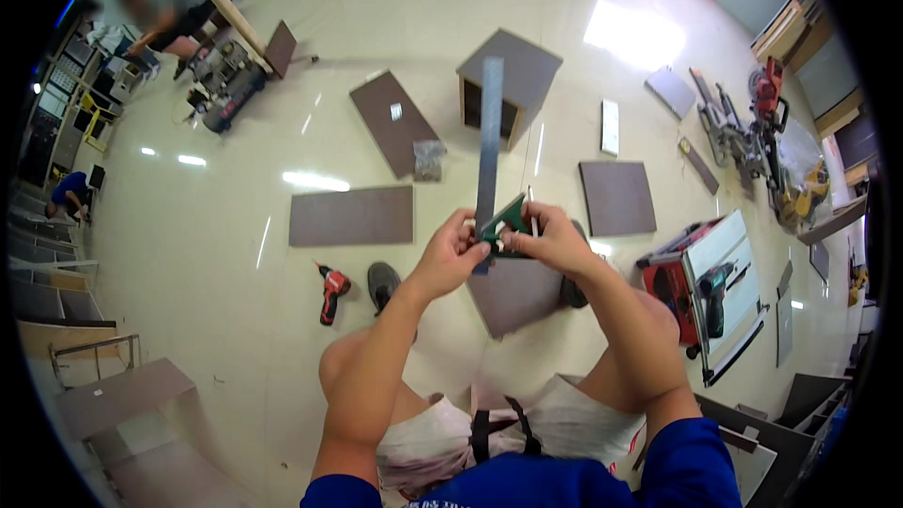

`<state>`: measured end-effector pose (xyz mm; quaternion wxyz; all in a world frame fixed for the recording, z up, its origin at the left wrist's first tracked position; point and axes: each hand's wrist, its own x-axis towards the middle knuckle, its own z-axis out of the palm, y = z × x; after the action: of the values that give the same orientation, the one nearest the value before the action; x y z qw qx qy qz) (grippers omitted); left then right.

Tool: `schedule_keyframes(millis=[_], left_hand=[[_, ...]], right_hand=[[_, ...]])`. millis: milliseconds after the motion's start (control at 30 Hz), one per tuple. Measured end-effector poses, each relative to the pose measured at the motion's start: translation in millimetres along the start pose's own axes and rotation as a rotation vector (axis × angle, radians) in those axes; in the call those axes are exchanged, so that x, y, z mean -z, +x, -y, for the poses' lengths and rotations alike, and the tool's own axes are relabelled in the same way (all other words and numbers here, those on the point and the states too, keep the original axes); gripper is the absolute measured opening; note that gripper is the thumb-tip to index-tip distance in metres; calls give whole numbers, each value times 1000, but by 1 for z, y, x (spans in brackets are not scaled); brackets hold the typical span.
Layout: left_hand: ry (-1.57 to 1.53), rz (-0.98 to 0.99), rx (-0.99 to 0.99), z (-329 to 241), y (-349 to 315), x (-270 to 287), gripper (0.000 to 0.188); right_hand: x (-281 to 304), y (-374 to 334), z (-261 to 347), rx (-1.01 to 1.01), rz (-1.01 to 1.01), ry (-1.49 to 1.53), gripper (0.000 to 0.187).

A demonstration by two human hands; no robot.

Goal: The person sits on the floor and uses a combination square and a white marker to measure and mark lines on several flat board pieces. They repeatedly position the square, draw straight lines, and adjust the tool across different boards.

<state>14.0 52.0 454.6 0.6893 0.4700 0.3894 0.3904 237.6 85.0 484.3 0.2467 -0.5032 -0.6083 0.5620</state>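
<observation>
Both my hands hold a combination square in front of me, over the floor. Its long steel blade points away from me, and its green head sits near the blade's close end. My left hand is closed, pinching the square where blade and head meet. My right hand is closed on the green head from the other side. A thin pen-like stick also stands up between the right fingers. Below the hands a brown board lies between my shoes, partly hidden by them.
An open-fronted cabinet box stands ahead. Brown boards lie around it, one under a plastic bag. A red drill lies left. At right are a table saw bearing a green drill, and a mitre saw. People work far left.
</observation>
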Motion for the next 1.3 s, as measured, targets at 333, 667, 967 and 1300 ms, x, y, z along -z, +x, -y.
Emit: schedule_keyframes(millis=[333, 667, 967, 1300], left_hand=[[-15, -111, -177, -4, 15, -8, 42], [57, -114, -136, 6, 17, -16, 41], [202, -125, -140, 10, 16, -23, 39], [139, -61, -65, 12, 20, -32, 41]], right_hand=[[4, 19, -1, 12, -49, 101, 24], [7, 15, -4, 20, -50, 344, 22], [10, 0, -19, 47, -12, 371, 19], [12, -10, -21, -132, -17, 727, 16]])
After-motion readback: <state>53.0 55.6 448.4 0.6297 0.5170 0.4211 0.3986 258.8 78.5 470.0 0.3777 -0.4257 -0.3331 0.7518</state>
